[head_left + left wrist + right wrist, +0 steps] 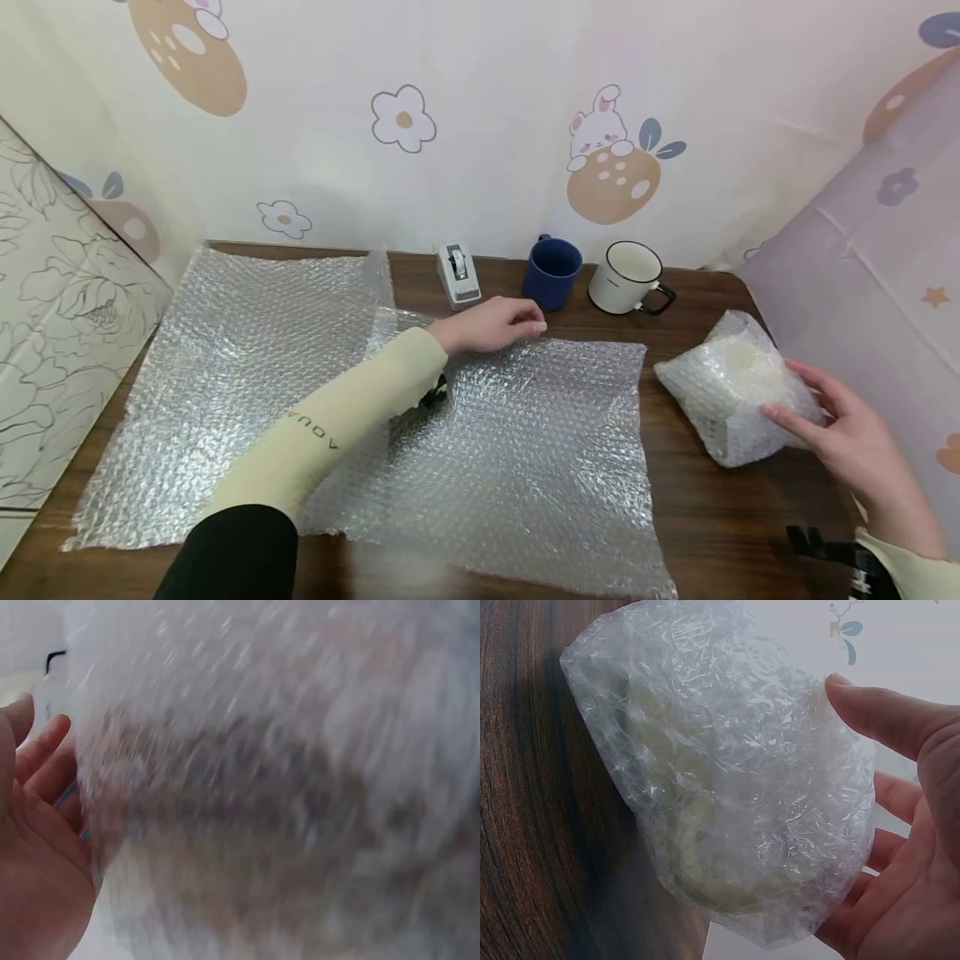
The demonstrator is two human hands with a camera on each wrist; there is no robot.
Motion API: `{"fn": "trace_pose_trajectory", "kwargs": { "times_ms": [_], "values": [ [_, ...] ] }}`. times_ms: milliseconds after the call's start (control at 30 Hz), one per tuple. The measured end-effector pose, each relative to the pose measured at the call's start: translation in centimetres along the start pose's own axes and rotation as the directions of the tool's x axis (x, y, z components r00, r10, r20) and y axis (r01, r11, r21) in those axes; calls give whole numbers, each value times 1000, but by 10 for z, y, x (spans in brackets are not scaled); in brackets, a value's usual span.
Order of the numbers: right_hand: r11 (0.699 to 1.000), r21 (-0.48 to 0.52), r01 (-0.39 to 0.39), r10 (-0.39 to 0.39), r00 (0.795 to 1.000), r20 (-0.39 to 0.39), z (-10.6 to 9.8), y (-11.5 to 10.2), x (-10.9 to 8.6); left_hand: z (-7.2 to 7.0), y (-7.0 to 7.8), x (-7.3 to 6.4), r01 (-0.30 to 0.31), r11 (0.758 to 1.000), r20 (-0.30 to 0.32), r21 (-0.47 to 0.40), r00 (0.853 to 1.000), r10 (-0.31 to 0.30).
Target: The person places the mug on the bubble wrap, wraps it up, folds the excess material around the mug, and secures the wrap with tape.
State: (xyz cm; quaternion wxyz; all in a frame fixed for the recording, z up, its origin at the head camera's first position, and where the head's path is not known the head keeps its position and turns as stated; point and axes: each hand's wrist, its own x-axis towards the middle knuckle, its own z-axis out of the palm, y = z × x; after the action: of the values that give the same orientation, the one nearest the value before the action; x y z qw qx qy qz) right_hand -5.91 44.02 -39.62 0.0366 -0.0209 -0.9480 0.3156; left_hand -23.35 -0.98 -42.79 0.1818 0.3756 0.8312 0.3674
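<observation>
My right hand grips a bubble-wrapped bundle at the table's right side, thumb on one face and fingers on the far side. In the right wrist view, a pale yellow-green thing with a curved part shows through the bundle's clear wrap. My left hand is over the far edge of a bubble wrap sheet, just in front of a blue mug. Its fingers are loosely bent and appear to hold nothing. Blurred bubble wrap fills most of the left wrist view beside that hand.
Another bubble wrap sheet lies on the left, partly overlapped by the nearer one. Along the back stand a white tape dispenser and a white mug with a black handle. Patterned curtains border the brown wooden table.
</observation>
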Motion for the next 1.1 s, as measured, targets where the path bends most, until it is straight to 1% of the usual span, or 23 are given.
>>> {"fn": "trace_pose_trajectory", "kwargs": {
  "times_ms": [133,200,233,300,400,467,533,600,667,700,733,800,833,867,900,933,1000,1033,1067,1100],
  "values": [
    [1000,1,-7,7,1000,4,1,1,2,-20,3,-10,22,999,-82,-26,996,-24],
    [1000,-2,-9,9,1000,3,0,2,1,-30,6,-17,28,999,-95,-31,995,-30],
    [1000,-6,-7,7,1000,4,0,2,1,-35,8,-21,25,999,-89,-26,996,-28],
    [1000,-7,-2,2,1000,1,0,1,0,-44,10,-32,19,1000,-55,11,998,-18],
    [1000,-20,3,-3,1000,-7,1,-1,-1,-56,15,-53,-1,994,28,113,1000,-2],
    [1000,-28,1,-1,1000,-3,2,-3,-1,-61,17,-71,-18,975,66,220,998,4],
    [999,-51,-1,1,1000,3,2,-6,-1,-65,19,-92,-18,950,65,312,998,-2],
    [998,-69,-2,3,1000,18,2,-11,0,-71,17,-114,10,922,21,386,1000,-19],
    [995,-97,8,-5,1000,23,1,-16,0,-78,12,-137,72,895,-60,441,997,-50],
    [994,-107,20,-19,1000,15,1,-20,0,-81,8,-149,115,883,-107,456,992,-73],
    [992,-118,38,-38,999,1,1,-23,-2,-83,3,-161,163,870,-153,465,983,-102],
    [987,-136,85,-93,994,-56,0,-32,-5,-87,-8,-185,261,838,-233,480,958,-165],
    [982,-146,116,-131,987,-94,1,-37,-8,-88,-12,-197,308,824,-263,476,944,-201],
    [977,-147,152,-174,974,-143,2,-42,-10,-88,-16,-208,352,809,-285,472,929,-238],
    [968,-142,205,-230,954,-191,3,-49,-12,-87,-20,-218,394,793,-299,464,913,-278],
    [955,-142,261,-288,929,-231,5,-55,-14,-85,-22,-229,431,776,-305,460,898,-317],
    [915,-142,378,-403,874,-272,12,-69,-19,-78,-25,-246,493,748,-303,446,869,-392],
    [890,-150,429,-455,848,-273,15,-76,-21,-74,-27,-252,522,731,-300,439,852,-429],
    [866,-159,474,-500,824,-265,20,-84,-23,-69,-28,-258,550,710,-297,439,835,-463],
    [844,-166,509,-536,810,-238,25,-91,-25,-64,-29,-262,572,692,-294,441,820,-490]
  ]
}}
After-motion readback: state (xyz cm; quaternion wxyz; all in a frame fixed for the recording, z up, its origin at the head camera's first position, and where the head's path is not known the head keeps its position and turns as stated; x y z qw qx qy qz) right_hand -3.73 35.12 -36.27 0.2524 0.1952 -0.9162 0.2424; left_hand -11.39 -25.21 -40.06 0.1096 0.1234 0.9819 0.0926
